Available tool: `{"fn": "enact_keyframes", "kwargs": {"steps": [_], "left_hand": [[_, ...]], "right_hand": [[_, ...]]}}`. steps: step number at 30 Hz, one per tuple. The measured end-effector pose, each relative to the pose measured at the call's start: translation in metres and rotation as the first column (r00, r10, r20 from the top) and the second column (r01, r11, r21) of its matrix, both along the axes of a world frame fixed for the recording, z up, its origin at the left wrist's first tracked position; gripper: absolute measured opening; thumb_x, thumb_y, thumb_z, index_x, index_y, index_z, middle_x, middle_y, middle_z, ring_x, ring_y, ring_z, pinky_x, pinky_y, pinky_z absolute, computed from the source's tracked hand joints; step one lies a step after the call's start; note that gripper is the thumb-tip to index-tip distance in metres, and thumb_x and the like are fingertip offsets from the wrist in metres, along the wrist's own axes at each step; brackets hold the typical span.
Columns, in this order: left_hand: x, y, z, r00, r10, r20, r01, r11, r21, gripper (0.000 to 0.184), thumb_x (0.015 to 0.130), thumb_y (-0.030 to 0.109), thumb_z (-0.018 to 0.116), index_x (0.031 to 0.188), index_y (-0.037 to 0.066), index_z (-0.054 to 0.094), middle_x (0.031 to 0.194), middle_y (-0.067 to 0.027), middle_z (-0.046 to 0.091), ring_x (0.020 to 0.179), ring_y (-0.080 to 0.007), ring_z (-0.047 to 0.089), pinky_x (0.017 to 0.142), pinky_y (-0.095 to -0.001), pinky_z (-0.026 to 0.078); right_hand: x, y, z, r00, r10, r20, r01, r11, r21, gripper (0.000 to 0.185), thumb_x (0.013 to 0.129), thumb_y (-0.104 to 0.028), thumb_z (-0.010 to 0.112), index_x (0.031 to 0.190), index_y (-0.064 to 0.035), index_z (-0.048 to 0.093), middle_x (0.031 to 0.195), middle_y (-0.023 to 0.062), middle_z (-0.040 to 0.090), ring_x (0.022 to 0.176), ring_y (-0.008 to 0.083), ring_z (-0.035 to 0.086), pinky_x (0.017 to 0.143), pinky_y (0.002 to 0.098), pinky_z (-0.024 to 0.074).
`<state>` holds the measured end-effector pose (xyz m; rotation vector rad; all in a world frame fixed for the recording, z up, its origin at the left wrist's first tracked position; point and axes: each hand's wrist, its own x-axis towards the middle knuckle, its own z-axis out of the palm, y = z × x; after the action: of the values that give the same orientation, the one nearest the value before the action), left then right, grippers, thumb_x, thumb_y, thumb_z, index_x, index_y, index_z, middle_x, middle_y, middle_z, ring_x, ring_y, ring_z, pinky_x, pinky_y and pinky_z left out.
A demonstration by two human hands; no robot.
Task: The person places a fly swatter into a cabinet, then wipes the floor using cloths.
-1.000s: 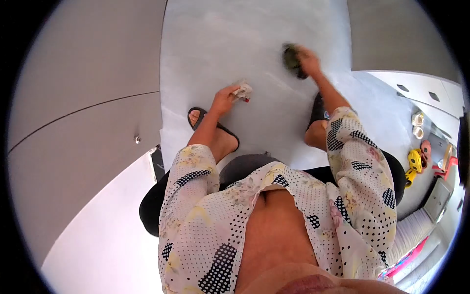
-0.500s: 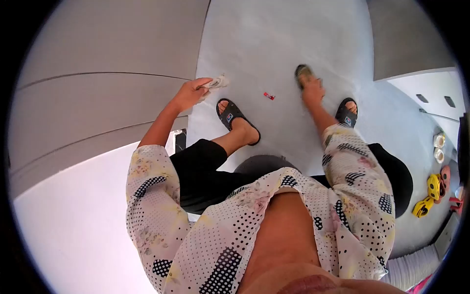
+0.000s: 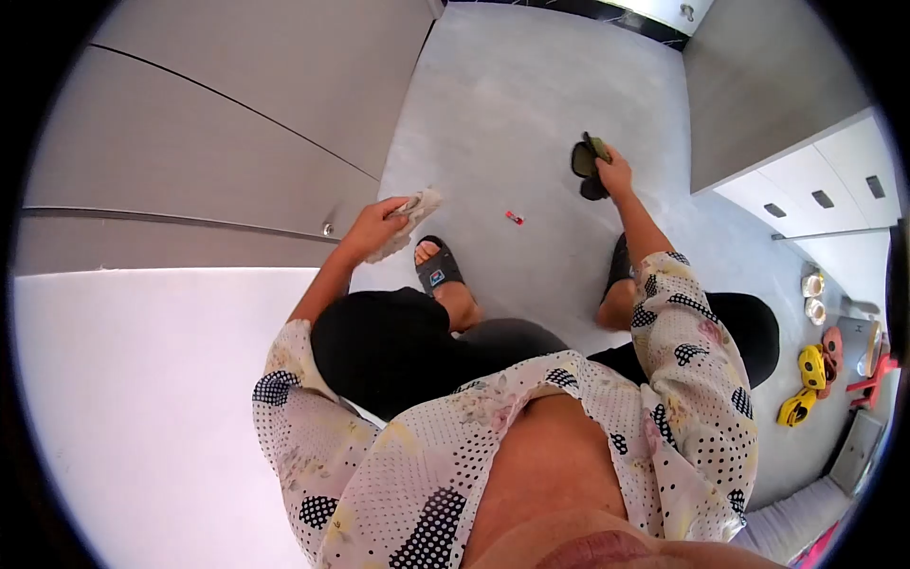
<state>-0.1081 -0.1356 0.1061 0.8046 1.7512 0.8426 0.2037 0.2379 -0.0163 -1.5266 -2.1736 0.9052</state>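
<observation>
My left hand is closed round a crumpled whitish cloth, beside the grey cabinet front. On the right, my right hand grips a pair of dark green and black slippers, held above the floor. Between the two hands, a small red and white item lies on the grey floor. Black sandals are on my feet below the hands.
Grey cabinet doors stand at the left, above a white surface. At the right are white drawers, white shoes, yellow shoes, pink shoes and a red stool.
The cloth in my left hand has moved left, away from the small red item, which now shows on the floor. My right hand has swung about with the footwear, and the view has shifted.
</observation>
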Motion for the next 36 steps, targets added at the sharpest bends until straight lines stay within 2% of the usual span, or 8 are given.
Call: {"fn": "enact_keyframes", "kwargs": {"steps": [6, 12, 19, 20, 21, 24, 27, 36], "left_hand": [[0.009, -0.049, -0.041, 0.857, 0.396, 0.330, -0.431, 0.902, 0.037, 0.036, 0.085, 0.009, 0.054, 0.119, -0.001, 0.052, 0.105, -0.0056, 0.060, 0.092, -0.0131, 0.056, 0.081, -0.0275, 0.045], [0.027, -0.175, -0.105, 0.851, 0.297, -0.433, -0.399, 0.901, -0.167, 0.036, 0.082, 0.018, 0.054, 0.114, 0.001, 0.054, 0.100, -0.0115, 0.061, 0.090, -0.0188, 0.057, 0.081, -0.0317, 0.044], [0.164, -0.174, -0.230, 0.656, -0.295, -0.695, -0.037, 0.907, -0.420, 0.024, 0.086, 0.021, 0.047, 0.101, 0.003, 0.054, 0.092, -0.0113, 0.058, 0.083, -0.0222, 0.054, 0.077, -0.0359, 0.043], [0.179, -0.158, -0.255, 0.518, -0.346, -0.782, 0.044, 0.924, -0.380, 0.023, 0.087, 0.022, 0.046, 0.100, 0.004, 0.054, 0.091, -0.0112, 0.057, 0.082, -0.0227, 0.053, 0.076, -0.0365, 0.043], [0.179, -0.131, -0.289, 0.336, -0.051, -0.940, 0.432, 0.896, 0.106, 0.023, 0.088, 0.022, 0.045, 0.098, 0.004, 0.054, 0.090, -0.0112, 0.057, 0.081, -0.0232, 0.053, 0.076, -0.0371, 0.043], [0.219, -0.111, -0.321, 0.373, -0.105, -0.922, 0.522, 0.845, 0.115, 0.022, 0.088, 0.022, 0.045, 0.098, 0.004, 0.054, 0.090, -0.0113, 0.057, 0.081, -0.0233, 0.053, 0.076, -0.0371, 0.043], [0.244, -0.111, -0.332, 0.409, -0.154, -0.900, 0.623, 0.767, 0.152, 0.022, 0.088, 0.022, 0.045, 0.098, 0.004, 0.054, 0.089, -0.0114, 0.057, 0.080, -0.0236, 0.053, 0.075, -0.0372, 0.043], [0.310, -0.154, -0.389, 0.540, -0.268, -0.798, 0.747, 0.590, 0.307, 0.021, 0.087, 0.020, 0.044, 0.098, 0.004, 0.054, 0.087, -0.0117, 0.057, 0.078, -0.0242, 0.053, 0.074, -0.0372, 0.043]], "right_hand": [[0.088, 0.056, -0.007, 0.925, -0.352, 0.142, 0.332, 0.932, 0.146, 0.048, 0.075, -0.022, 0.054, 0.122, -0.0143, 0.054, 0.113, 0.0145, 0.060, 0.108, 0.0313, 0.055, 0.092, 0.0391, 0.0415], [0.141, 0.058, -0.029, 0.732, -0.642, 0.230, 0.621, 0.767, 0.161, 0.048, 0.078, -0.025, 0.048, 0.125, -0.0153, 0.052, 0.112, 0.0154, 0.061, 0.106, 0.0349, 0.056, 0.091, 0.0424, 0.0427], [0.140, 0.053, 0.027, 0.583, -0.642, 0.497, 0.484, 0.766, 0.422, 0.047, 0.085, -0.034, 0.044, 0.131, -0.0225, 0.043, 0.125, 0.0138, 0.051, 0.112, 0.0375, 0.049, 0.091, 0.0556, 0.0374], [0.113, 0.053, 0.043, 0.614, -0.639, 0.464, 0.500, 0.769, 0.397, 0.045, 0.085, -0.035, 0.045, 0.128, -0.0222, 0.045, 0.127, 0.0118, 0.049, 0.116, 0.0384, 0.045, 0.090, 0.0610, 0.0360], [0.104, 0.071, 0.040, 0.654, -0.591, 0.473, 0.427, 0.804, 0.415, 0.044, 0.085, -0.035, 0.046, 0.127, -0.0225, 0.046, 0.126, 0.0106, 0.050, 0.115, 0.0384, 0.045, 0.088, 0.0628, 0.0362], [0.041, 0.096, 0.068, 0.599, -0.597, 0.534, 0.369, 0.797, 0.478, 0.039, 0.083, -0.034, 0.051, 0.119, -0.0181, 0.052, 0.118, 0.0092, 0.055, 0.103, 0.0335, 0.055, 0.082, 0.0512, 0.0443], [0.023, 0.127, 0.046, 0.834, -0.269, 0.482, -0.170, 0.706, 0.688, 0.037, 0.084, -0.027, 0.052, 0.118, -0.0112, 0.053, 0.110, 0.0107, 0.058, 0.097, 0.0257, 0.058, 0.079, 0.0388, 0.0474], [-0.215, 0.014, 0.045, 0.845, 0.066, 0.530, -0.431, 0.670, 0.604, 0.048, 0.080, -0.023, 0.054, 0.126, -0.0354, 0.046, 0.134, -0.0009, 0.043, 0.120, 0.0257, 0.042, 0.085, 0.0565, 0.0358]]}}
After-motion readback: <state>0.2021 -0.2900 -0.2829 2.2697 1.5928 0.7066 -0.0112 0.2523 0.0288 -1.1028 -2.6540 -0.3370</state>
